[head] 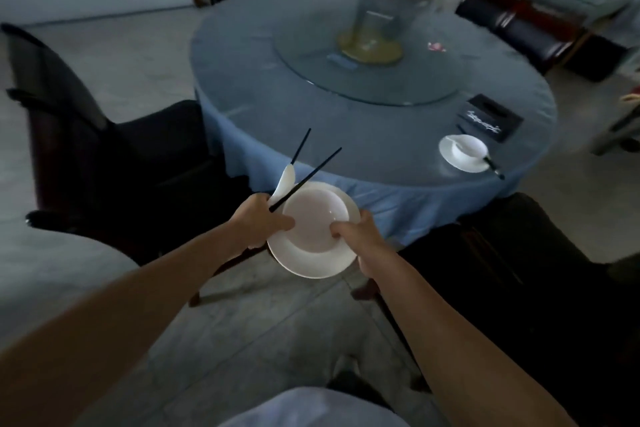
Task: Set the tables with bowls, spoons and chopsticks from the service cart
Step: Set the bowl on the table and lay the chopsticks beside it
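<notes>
My left hand (260,221) grips two black chopsticks (304,180) and a white spoon (284,182), which stick up and away from it. Its thumb touches the rim of a white bowl (313,218). The bowl sits on a white plate (308,260), which my right hand (360,236) holds from the right with the thumb on the bowl's edge. I carry all this just short of the near edge of a round table (363,156) with a blue cloth. One setting lies on the table at the right: a plate with a bowl (464,152) and dark chopsticks (493,166).
A glass turntable (367,80) covers the table's middle. A black box (490,121) lies behind the finished setting. Dark chairs stand at the left (104,156), at the right (519,270) and beyond the table. Grey tiled floor lies under me.
</notes>
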Available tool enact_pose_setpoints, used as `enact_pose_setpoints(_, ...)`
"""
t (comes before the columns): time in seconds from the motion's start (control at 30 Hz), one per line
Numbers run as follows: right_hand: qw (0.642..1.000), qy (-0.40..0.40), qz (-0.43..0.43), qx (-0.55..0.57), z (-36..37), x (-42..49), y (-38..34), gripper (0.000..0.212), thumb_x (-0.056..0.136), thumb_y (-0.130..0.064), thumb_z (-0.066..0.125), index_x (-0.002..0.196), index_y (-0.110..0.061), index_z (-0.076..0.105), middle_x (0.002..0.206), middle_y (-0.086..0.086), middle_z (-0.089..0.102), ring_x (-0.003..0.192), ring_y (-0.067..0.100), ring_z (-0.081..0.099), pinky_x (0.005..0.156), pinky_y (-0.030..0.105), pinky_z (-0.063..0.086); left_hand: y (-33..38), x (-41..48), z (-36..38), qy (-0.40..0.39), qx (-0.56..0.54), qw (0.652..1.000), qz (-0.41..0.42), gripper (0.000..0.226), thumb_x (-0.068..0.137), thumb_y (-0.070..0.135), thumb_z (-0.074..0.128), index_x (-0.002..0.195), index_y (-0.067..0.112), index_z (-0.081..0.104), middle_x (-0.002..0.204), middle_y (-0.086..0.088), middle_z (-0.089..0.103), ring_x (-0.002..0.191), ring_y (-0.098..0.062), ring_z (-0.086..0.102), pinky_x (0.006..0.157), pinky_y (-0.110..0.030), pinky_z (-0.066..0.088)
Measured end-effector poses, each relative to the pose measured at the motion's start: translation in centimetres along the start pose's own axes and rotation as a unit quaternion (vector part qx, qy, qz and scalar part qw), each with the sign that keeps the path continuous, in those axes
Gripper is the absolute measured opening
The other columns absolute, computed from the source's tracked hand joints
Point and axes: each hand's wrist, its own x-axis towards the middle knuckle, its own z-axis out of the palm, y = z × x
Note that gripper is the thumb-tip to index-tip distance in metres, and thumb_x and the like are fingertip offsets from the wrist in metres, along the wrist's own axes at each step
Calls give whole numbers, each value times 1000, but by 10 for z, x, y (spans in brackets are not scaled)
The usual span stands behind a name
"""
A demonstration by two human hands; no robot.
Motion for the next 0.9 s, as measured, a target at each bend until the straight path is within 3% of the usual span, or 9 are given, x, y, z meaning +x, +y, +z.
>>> enact_pose_setpoints(0.2, 999, -31, -1, -20, 32, 43, -18, 75, 63, -26, 71, 132, -21, 40, 108, 2, 60, 94, 21, 58, 68, 36, 50, -18, 34, -23, 8, -29, 999, -43, 27, 76, 19, 77, 96, 12, 61, 68, -5, 59, 40, -11, 48, 34, -18, 33)
enact_pose_setpoints(0.37, 999, -36, 30, -7, 42, 99, -32, 70, 71, -23, 73, 133, -16, 41, 111, 7, 60, 98, 26, 58, 80, 43, 54, -6, 94, -34, -6, -31, 997, -64, 26, 76, 20, 77, 93, 12, 60, 65, -8, 57, 36, -15, 45, 36, -22, 34)
enact_pose_setpoints(0.43, 998, -43, 39, -2, 45, 126, -48, 77, 64, -26, 72, 133, -17, 39, 114, 9, 59, 101, 29, 58, 84, 44, 54, 2, 125, -41, -14, -34, 997, -72, 28, 75, 20, 76, 95, 10, 60, 64, -10, 56, 39, -18, 44, 38, -24, 33)
enact_pose_setpoints(0.53, 998, -54, 42, -1, 52, 172, -80, 81, 51, -29, 69, 127, -17, 44, 107, 6, 60, 96, 27, 59, 72, 37, 52, 17, 171, -57, -19, -46, 994, -94, 32, 71, 19, 74, 97, 5, 61, 57, -7, 49, 36, -17, 39, 37, -24, 30)
enact_pose_setpoints(0.63, 998, -59, 38, -2, 65, 220, -111, 75, 48, -27, 70, 119, -15, 48, 99, 5, 62, 88, 24, 61, 71, 37, 53, 29, 219, -76, -15, -57, 992, -113, 36, 67, 18, 72, 97, 2, 60, 50, -5, 44, 33, -16, 33, 37, -23, 26)
enact_pose_setpoints(0.77, 994, -88, 70, 8, 92, 274, -145, 68, 62, -22, 73, 122, -18, 42, 109, 9, 59, 95, 29, 60, 79, 43, 55, 37, 277, -106, -3, -68, 990, -123, 31, 69, 13, 71, 94, -2, 59, 44, -3, 38, 30, -14, 29, 36, -20, 24)
enact_pose_setpoints(0.9, 992, -89, 89, 15, 127, 316, -170, 57, 73, -15, 71, 121, -15, 43, 110, 12, 59, 94, 29, 60, 71, 38, 53, 35, 330, -140, -11, -82, 987, -140, 24, 68, 7, 71, 84, 1, 54, 40, -2, 33, 30, -12, 25, 37, -19, 21)
